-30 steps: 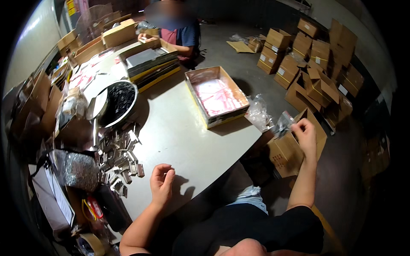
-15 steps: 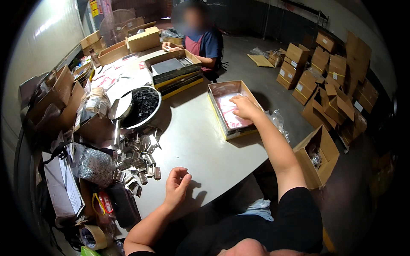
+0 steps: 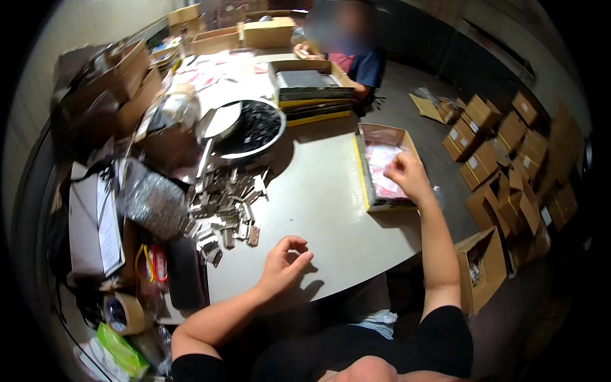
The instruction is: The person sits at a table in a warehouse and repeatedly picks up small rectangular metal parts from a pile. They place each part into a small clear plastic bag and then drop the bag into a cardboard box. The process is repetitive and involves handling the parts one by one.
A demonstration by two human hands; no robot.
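On the right side of the table stands a shallow cardboard box (image 3: 364,179) with yellow edging, holding white and pink-red printed packets (image 3: 380,156). Over its right part hovers my right hand (image 3: 409,175), fingers bent in together; whatever they may hold is too small to make out. My left hand (image 3: 284,264) is just above the table near its front edge, fingers curved and thumb apart, nothing visible between them. To its left lies a heap of small metal hinge-like pieces (image 3: 229,207). Behind them, a metal bowl (image 3: 280,134) contains black small parts, with a metal scoop (image 3: 219,124) resting on its left side.
Stacked trays (image 3: 312,95) stand at the table's far side, near a seated person (image 3: 366,63). Bubble wrap (image 3: 153,191), a black case (image 3: 186,274) and a tape roll (image 3: 121,312) crowd the left. Cardboard boxes (image 3: 480,162) are piled on the floor at right.
My right hand's fingers have gone from stretched over the packets to bent in, and it has lifted slightly. The view has shifted, moving the table rightward in the picture. My left hand stays near the edge.
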